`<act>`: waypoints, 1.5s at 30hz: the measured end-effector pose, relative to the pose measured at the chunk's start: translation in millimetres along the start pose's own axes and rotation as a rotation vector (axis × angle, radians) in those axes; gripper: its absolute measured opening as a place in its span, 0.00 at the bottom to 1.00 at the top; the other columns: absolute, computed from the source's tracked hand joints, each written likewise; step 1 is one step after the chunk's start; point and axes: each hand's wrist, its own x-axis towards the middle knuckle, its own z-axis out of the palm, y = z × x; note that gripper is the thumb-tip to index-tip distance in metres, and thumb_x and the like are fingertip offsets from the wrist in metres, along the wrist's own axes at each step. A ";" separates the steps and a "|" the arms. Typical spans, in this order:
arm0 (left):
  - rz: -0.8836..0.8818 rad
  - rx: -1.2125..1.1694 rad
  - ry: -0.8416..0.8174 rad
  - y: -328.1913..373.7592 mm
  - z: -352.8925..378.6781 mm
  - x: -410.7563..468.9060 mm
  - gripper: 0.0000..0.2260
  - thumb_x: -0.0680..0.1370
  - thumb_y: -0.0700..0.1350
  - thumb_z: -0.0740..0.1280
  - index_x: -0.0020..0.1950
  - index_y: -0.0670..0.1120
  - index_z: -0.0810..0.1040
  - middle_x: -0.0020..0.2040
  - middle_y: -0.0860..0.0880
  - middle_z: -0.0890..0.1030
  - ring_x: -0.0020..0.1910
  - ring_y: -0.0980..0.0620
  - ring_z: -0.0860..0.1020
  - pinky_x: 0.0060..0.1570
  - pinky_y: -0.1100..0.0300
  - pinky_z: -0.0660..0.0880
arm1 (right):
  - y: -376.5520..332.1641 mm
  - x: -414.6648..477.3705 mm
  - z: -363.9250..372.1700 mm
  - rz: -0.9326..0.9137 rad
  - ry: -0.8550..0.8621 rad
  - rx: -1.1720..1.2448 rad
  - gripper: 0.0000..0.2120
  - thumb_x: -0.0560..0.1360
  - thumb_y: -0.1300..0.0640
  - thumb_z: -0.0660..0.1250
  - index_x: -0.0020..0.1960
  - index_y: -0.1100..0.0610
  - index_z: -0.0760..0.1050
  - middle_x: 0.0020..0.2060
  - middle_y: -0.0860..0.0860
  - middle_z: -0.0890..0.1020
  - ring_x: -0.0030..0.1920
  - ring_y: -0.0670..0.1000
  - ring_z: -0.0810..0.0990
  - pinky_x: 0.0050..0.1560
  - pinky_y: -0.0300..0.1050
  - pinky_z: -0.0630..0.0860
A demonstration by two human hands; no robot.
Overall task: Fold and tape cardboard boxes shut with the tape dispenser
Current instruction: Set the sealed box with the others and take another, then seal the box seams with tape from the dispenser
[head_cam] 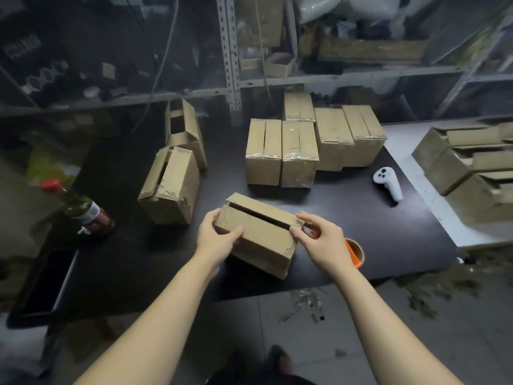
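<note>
A small cardboard box point(263, 234) lies tilted on the dark table point(125, 259) near its front edge, its top flaps folded down with a dark gap between them. My left hand point(219, 237) grips the box's left end, thumb on top and fingers round the side. My right hand point(322, 240) holds the right end, fingertips pinching the flap corner. The orange tape dispenser point(354, 252) with its tape roll lies on the table just behind my right hand, partly hidden by it.
Several taped boxes point(299, 151) stand at the back middle. Two untaped boxes point(172, 184) stand at the left. A bottle with a red cap point(83, 209), a white controller point(388, 182), and more boxes point(472, 173) on a white surface at the right.
</note>
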 end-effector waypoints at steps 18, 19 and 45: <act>0.069 0.515 0.231 -12.4 4.3 0.7 0.20 0.71 0.65 0.72 0.39 0.48 0.78 0.40 0.50 0.82 0.44 0.43 0.82 0.46 0.54 0.78 | 27.0 5.5 17.3 0.027 0.017 -0.077 0.17 0.82 0.57 0.67 0.71 0.54 0.77 0.76 0.46 0.70 0.73 0.41 0.67 0.68 0.32 0.65; 0.084 0.552 0.226 -10.5 4.5 -1.3 0.19 0.73 0.64 0.72 0.41 0.48 0.78 0.41 0.49 0.81 0.46 0.42 0.81 0.46 0.54 0.77 | 28.4 5.4 17.9 0.019 0.023 -0.083 0.17 0.82 0.57 0.67 0.71 0.53 0.77 0.76 0.46 0.71 0.73 0.42 0.68 0.70 0.36 0.66; 0.207 0.575 -0.042 -29.8 15.4 6.9 0.21 0.81 0.57 0.67 0.74 0.60 0.72 0.55 0.47 0.75 0.62 0.44 0.75 0.55 0.58 0.68 | 96.1 4.2 3.2 0.469 0.125 -0.693 0.14 0.78 0.49 0.71 0.58 0.55 0.73 0.49 0.53 0.79 0.47 0.54 0.78 0.44 0.47 0.76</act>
